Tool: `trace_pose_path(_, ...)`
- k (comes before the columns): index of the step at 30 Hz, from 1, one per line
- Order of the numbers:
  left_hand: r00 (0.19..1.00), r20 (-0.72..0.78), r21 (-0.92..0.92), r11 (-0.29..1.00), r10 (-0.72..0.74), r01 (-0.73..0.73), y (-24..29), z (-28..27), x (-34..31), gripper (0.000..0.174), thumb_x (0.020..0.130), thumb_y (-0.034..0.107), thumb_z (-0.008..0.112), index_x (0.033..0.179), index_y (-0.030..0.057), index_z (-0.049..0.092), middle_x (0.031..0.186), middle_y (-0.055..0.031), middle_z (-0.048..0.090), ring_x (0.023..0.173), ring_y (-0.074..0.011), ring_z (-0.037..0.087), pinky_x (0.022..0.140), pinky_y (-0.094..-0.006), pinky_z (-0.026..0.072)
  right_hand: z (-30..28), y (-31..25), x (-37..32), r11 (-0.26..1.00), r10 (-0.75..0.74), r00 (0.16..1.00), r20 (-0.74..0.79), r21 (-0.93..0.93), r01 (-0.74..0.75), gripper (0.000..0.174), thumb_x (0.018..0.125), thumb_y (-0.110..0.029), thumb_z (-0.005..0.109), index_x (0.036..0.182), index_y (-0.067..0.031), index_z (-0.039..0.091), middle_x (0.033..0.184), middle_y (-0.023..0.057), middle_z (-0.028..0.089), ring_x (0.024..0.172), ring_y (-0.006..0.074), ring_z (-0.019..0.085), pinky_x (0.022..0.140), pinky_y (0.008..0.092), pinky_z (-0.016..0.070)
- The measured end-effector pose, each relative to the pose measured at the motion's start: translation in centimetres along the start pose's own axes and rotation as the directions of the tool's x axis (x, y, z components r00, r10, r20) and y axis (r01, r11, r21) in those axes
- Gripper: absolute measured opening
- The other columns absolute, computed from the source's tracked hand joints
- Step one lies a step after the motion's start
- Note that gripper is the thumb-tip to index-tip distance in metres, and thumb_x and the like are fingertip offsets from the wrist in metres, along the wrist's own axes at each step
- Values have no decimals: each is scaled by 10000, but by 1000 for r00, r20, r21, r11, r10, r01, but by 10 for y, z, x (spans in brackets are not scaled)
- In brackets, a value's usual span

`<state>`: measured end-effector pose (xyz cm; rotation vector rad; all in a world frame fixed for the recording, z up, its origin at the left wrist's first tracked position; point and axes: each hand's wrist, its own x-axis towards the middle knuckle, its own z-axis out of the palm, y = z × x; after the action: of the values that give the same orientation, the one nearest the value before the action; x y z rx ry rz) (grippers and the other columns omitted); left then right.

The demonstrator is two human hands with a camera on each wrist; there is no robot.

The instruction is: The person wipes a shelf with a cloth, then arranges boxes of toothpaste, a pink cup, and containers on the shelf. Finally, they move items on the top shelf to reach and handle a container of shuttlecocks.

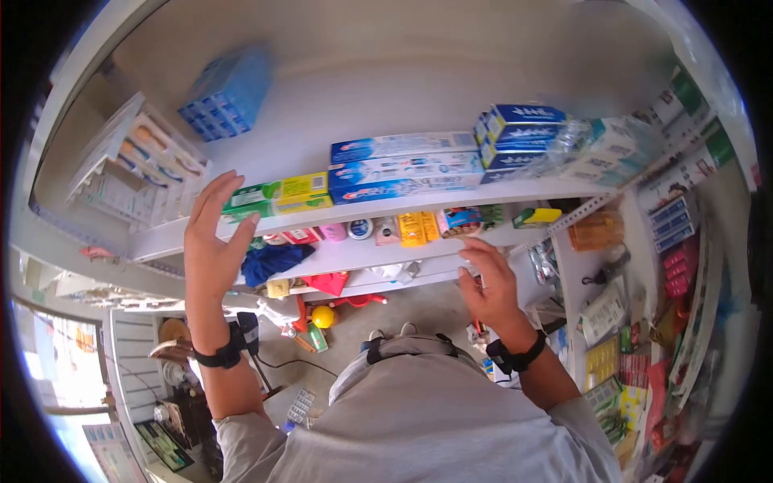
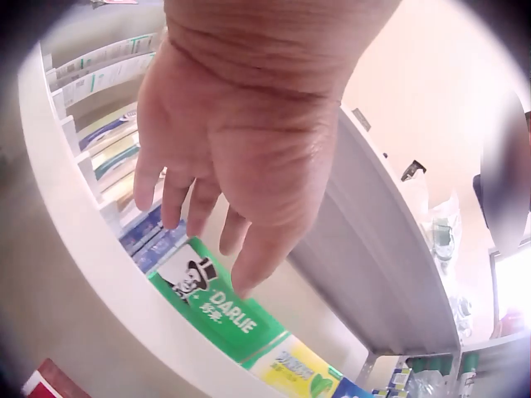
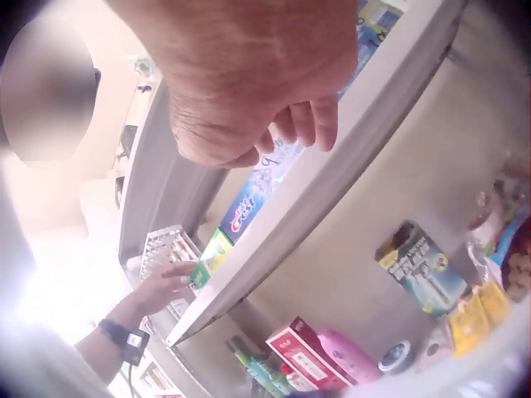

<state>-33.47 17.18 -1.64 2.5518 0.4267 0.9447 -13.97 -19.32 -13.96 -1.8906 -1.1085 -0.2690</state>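
Observation:
My left hand (image 1: 216, 233) is at the left end of a green and yellow Darlie toothpaste box (image 2: 226, 319). Its fingers and thumb are spread apart, and the thumb tip overlaps the green part in the left wrist view. Stacked blue and white Crest toothpaste boxes (image 1: 407, 171) follow to the right along the front of the shelf. My right hand (image 1: 493, 291) hovers in front of the shelf edge, fingers loosely bent and holding nothing. In the right wrist view it overlaps part of the Crest row.
White shelf (image 1: 362, 211) runs across the front. Blue boxes (image 1: 527, 133) and plastic-wrapped cartons (image 1: 612, 149) stand right; a toothbrush rack (image 1: 149, 153) and a blue pack (image 1: 225, 92) stand left. Below, a lower shelf holds a pink bottle (image 3: 347, 355) and yellow packs (image 1: 416, 229).

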Motion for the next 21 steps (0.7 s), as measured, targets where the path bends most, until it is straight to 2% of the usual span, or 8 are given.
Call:
trace_pose_path(5, 967, 139, -101, 974, 214, -201, 53, 46, 21, 517, 800, 84, 805, 1301, 61, 677, 1410, -150, 626, 1309, -370, 578, 1109, -441, 466, 1, -1, -16, 998, 24, 999, 29, 56, -26, 243, 883, -53, 737, 1117, -25, 676, 1212, 179, 702, 1069, 379, 711, 908, 418, 586)
trace_pose_path(8, 935, 178, -40, 952, 306, -304, 65, 64, 35, 528, 797, 110, 819, 1304, 65, 679, 1421, -150, 618, 1306, -369, 576, 1120, -451, 455, -7, -1, -24, 997, 47, 998, 50, 66, -51, 216, 889, -48, 728, 1100, -23, 684, 1172, 163, 717, 1039, 356, 719, 888, 406, 587)
trace_pose_path(12, 928, 234, -6, 955, 289, -295, 73, 69, 50, 489, 830, 110, 796, 1302, 55, 683, 1428, -159, 632, 1322, -359, 581, 1132, -426, 449, -20, 9, -45, 991, 122, 992, 40, 52, -124, 198, 895, -33, 724, 1090, -17, 697, 1149, 165, 729, 1035, 342, 726, 898, 394, 582)
trace_pose_path(16, 924, 220, -207, 941, 312, -268, 111, 78, 80, 419, 875, 121, 770, 1277, 34, 690, 1333, -165, 689, 1238, -328, 653, 1088, -389, 478, -28, 26, -68, 981, 185, 982, 34, 58, -186, 174, 902, -45, 723, 1070, -15, 693, 1082, 162, 740, 990, 343, 733, 874, 394, 587)
trace_pose_path(17, 922, 172, -216, 926, 348, -309, 125, 86, 87, 423, 884, 134, 770, 1286, 34, 684, 1282, -162, 709, 1184, -300, 675, 1037, -372, 500, -32, 26, -67, 985, 169, 985, 18, 38, -169, 162, 901, -52, 722, 1058, -18, 694, 1064, 160, 741, 975, 348, 733, 856, 397, 590)
trace_pose_path(19, 911, 174, -262, 910, 373, -323, 152, 106, 102, 440, 879, 157, 784, 1291, 41, 685, 1270, -154, 712, 1130, -281, 678, 998, -368, 511, -41, 27, -56, 991, 134, 991, -18, -1, -134, 140, 900, -65, 719, 1032, -25, 695, 1029, 157, 743, 944, 357, 733, 820, 403, 595)
trace_pose_path(21, 909, 171, -320, 894, 381, -315, 174, 130, 116, 464, 875, 185, 798, 1302, 47, 682, 1261, -146, 714, 1064, -256, 675, 954, -362, 520, -54, 23, -35, 996, 94, 987, -130, 16, -93, 139, 895, -53, 722, 1027, -19, 697, 1030, 167, 746, 936, 360, 736, 816, 407, 598)
